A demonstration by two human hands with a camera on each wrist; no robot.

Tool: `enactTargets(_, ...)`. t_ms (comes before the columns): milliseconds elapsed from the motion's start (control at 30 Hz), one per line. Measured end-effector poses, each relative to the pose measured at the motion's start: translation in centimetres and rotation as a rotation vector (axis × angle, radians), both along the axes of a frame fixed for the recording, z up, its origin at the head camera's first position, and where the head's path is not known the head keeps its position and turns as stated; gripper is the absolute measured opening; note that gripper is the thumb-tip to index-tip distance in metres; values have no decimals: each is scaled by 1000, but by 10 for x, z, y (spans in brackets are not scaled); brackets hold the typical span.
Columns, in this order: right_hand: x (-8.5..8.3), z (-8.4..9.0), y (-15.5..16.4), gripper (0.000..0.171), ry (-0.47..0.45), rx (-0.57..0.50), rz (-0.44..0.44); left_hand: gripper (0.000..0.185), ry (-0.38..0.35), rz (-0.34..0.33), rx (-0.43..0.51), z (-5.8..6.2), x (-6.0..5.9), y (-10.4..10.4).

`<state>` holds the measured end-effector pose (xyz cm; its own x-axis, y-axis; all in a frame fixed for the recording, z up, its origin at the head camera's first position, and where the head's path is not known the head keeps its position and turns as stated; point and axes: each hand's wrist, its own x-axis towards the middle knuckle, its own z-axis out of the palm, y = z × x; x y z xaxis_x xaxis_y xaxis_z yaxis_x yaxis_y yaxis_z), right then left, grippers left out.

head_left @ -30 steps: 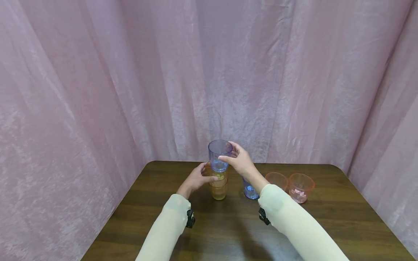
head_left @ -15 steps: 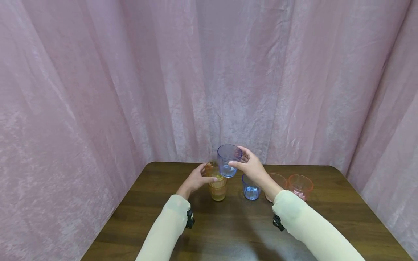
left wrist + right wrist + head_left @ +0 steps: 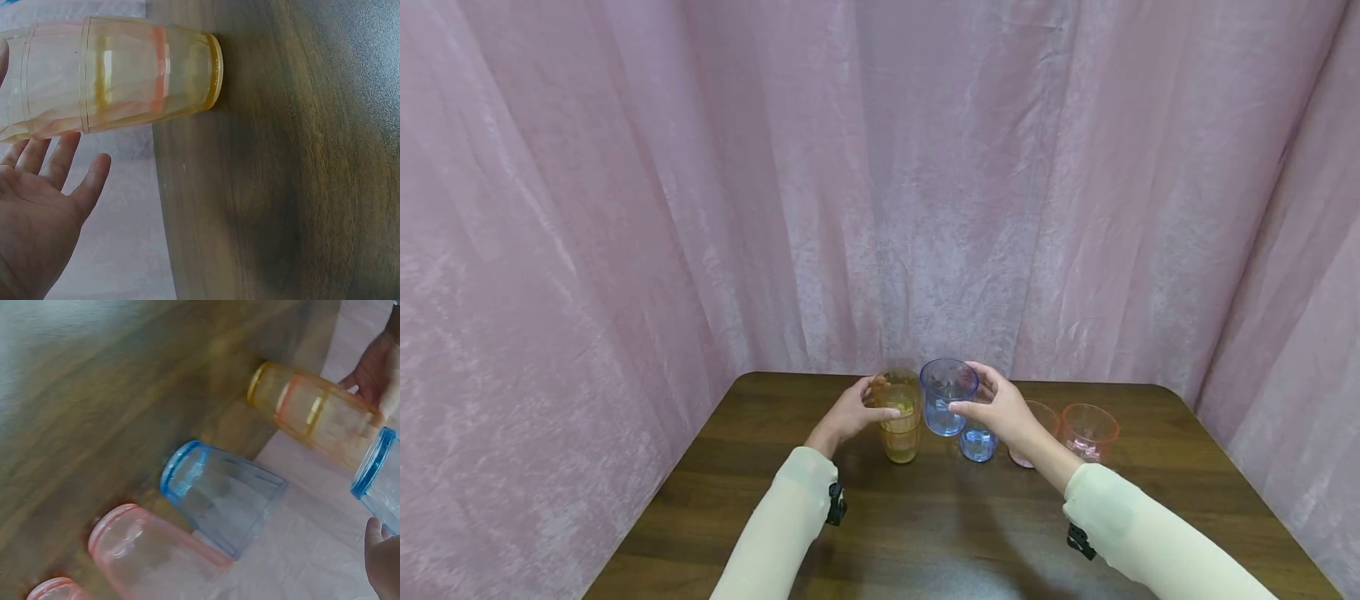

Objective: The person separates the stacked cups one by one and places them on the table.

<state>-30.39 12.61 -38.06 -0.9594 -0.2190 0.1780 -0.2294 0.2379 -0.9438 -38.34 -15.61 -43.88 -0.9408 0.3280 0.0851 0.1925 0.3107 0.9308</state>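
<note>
Works over a brown wood-grain tabletop [image 3: 700, 500] with rounded far corners, backed by a draped pink curtain [image 3: 880, 167] sweeping from eight o'clock over twelve to four. Reaches forward in pale sleeves [image 3: 775, 525] from near seven and near four o'clock. Wraps left hand [image 3: 853, 412] round the upper part of an upright amber tumbler stack [image 3: 907, 425], with thumb in front and fingers behind. Grips a lifted blue tumbler [image 3: 942, 392] in right hand [image 3: 1000, 410], off the tabletop, just beside the stack between two and three o'clock. Has a standing blue tumbler [image 3: 978, 447] at five o'clock from that, then two pink tumblers [image 3: 1089, 437] toward three.
</note>
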Motion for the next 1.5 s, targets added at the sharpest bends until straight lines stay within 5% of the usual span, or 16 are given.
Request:
enactTargets(367,8,-16,14,84,29,-117,34,73,0,-3,8,1,1,0)
enactTargets(633,16,-26,28,87,2,-34,34,71,0,-1,9,-2,-1,-1)
enactTargets(1333,36,-70,47,86,-30,-23,10,71,1,6,13,-1,-1,0)
enactTargets(1500,39,-80,50,89,-60,-5,17,71,-17,-19,32,8,6,0)
